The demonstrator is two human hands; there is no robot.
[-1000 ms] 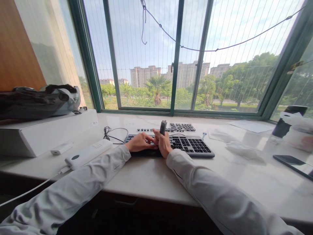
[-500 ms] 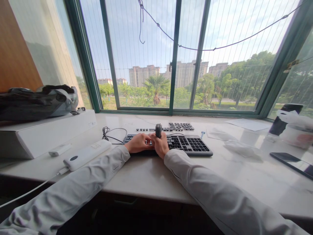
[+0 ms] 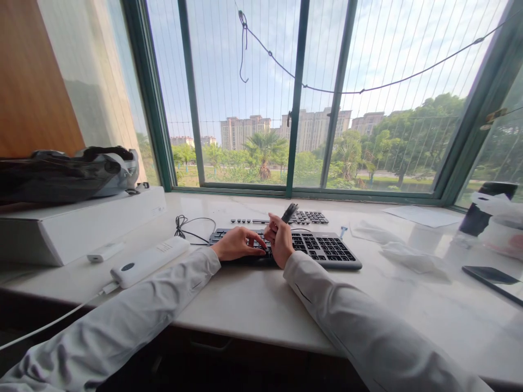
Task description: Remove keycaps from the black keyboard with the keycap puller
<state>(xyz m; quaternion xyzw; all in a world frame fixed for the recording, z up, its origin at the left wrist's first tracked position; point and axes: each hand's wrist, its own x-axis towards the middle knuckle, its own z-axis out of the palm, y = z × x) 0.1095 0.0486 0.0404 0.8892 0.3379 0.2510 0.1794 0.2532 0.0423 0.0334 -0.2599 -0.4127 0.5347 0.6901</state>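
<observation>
One view, from my head: my right hand (image 3: 278, 239) grips a tilted dark tool (image 3: 290, 213); my left hand (image 3: 237, 244) bends narrowly at the keyboard (image 3: 324, 250), pinching something or not, I cannot tell. Pushing the keyboard back could scatter the loose keys (image 3: 312, 218) behind it, small plastic-looking blocks on the glossy table (image 3: 253, 305).

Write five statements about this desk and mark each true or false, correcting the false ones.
1. The right hand holds a dark tool. True.
2. Loose keycaps lie between the keyboard and the window. True.
3. The left hand rests on a phone. False: it is at the keyboard.
4. The coiled cable lies right of the keyboard. False: it lies to the left.
5. A dark bundle lies on the white box. True.
</observation>
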